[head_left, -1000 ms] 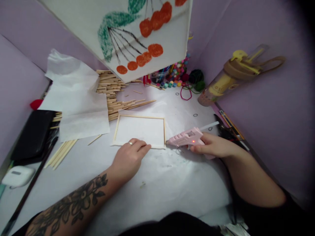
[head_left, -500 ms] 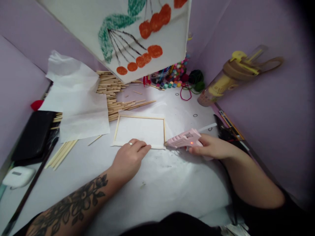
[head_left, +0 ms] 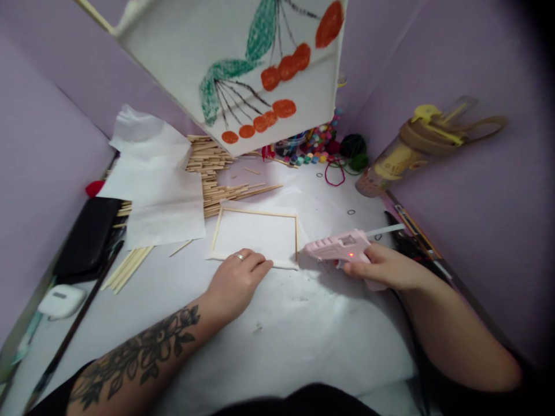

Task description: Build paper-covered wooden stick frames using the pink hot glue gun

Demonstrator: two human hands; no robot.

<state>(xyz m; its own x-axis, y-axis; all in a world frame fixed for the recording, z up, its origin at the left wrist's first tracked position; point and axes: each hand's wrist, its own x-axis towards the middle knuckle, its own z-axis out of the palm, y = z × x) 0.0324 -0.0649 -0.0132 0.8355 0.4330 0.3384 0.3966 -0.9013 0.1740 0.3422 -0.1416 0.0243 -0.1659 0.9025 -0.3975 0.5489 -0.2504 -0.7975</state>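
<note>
A small rectangular frame of thin wooden sticks lies on a white sheet, whose near edge is folded over the frame's near side. My left hand, with a ring on one finger, presses its closed fingers on that folded edge. In my right hand is a pink hot glue gun with its red light lit. A pale glue stick sticks out of its back. The gun's nozzle is just right of the frame's near right corner; whether it touches the stick is hard to see.
A cherry picture hangs above the back of the table. Behind the frame lie many wooden sticks, partly under a paper sheet. A tumbler stands at right. A black case, earbud case and paintbrush lie left.
The whole view has shifted, with everything slightly further right and lower. The glue gun has drawn back a little from the frame's corner. My left hand stays on the near edge.
</note>
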